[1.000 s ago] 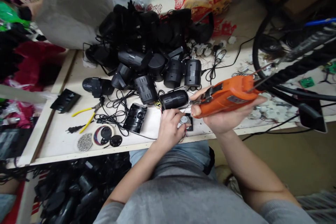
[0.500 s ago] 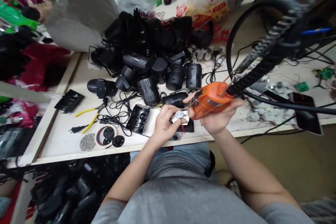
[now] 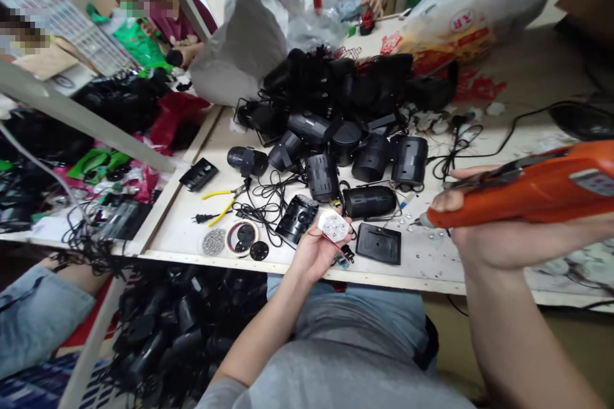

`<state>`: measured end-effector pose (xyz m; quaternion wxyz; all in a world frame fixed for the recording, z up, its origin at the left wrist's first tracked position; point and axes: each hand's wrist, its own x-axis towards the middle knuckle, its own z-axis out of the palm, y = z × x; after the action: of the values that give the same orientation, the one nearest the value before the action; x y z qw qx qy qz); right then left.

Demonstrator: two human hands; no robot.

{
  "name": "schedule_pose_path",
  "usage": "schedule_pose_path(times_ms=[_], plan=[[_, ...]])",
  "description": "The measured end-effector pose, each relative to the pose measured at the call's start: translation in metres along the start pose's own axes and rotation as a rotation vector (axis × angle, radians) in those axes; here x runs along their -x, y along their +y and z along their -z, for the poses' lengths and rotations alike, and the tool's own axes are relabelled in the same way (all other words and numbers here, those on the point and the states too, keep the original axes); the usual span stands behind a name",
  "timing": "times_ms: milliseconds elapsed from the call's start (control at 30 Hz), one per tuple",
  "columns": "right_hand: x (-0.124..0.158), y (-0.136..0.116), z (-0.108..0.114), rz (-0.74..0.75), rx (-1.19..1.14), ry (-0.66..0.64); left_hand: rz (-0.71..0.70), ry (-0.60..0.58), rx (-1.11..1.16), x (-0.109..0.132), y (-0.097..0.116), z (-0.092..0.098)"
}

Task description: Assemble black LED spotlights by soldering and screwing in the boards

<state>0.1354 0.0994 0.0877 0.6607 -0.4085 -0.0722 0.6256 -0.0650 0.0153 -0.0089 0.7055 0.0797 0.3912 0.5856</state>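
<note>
In my left hand (image 3: 314, 252) is a small white LED lamp module (image 3: 334, 225) with clear lenses facing up and red wires trailing from it. My right hand (image 3: 484, 236) is wrapped around an orange electric screwdriver (image 3: 522, 190), whose tip points left, above the bench and apart from the module. Just right of my left hand lies a flat black plastic cover (image 3: 378, 243). An open black housing (image 3: 297, 218) rests to its left. Several small clear lenses (image 3: 434, 233) lie scattered near the screwdriver tip.
Black lamp housings (image 3: 321, 177) are piled at the back of the bench. Yellow-handled pliers (image 3: 223, 208), a dish of screws (image 3: 213, 241) and a tape roll (image 3: 242, 238) with black discs lie at the left. Across the bench is another person's hand (image 3: 375, 3). Black parts (image 3: 163, 332) fill the space below.
My right hand has moved the screwdriver away to the right from the module. The module now shows its lens side in my left hand. The view has shifted left.
</note>
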Motion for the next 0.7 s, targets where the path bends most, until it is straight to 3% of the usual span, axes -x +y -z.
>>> schedule_pose_path(times_ms=[133,233,333,500,633,700], plan=[[-0.017,-0.007,-0.004,0.33,0.206,-0.175,0.023,-0.001,0.01,-0.002,-0.004,0.001],[-0.032,-0.009,-0.005,0.412,0.345,-0.162,0.048,0.005,0.044,-0.003,-0.005,0.0],[-0.052,-0.009,-0.002,0.598,0.438,-0.125,0.09,0.009,0.076,-0.002,-0.004,-0.002],[-0.077,-0.018,0.026,0.867,0.586,-0.133,0.113,0.014,0.09,-0.002,-0.003,-0.001],[-0.044,-0.01,0.053,1.324,0.709,0.037,0.073,-0.007,0.035,-0.002,-0.006,0.003],[-0.011,0.01,0.061,1.343,0.905,-0.035,0.045,-0.018,0.006,-0.002,-0.008,0.002]])
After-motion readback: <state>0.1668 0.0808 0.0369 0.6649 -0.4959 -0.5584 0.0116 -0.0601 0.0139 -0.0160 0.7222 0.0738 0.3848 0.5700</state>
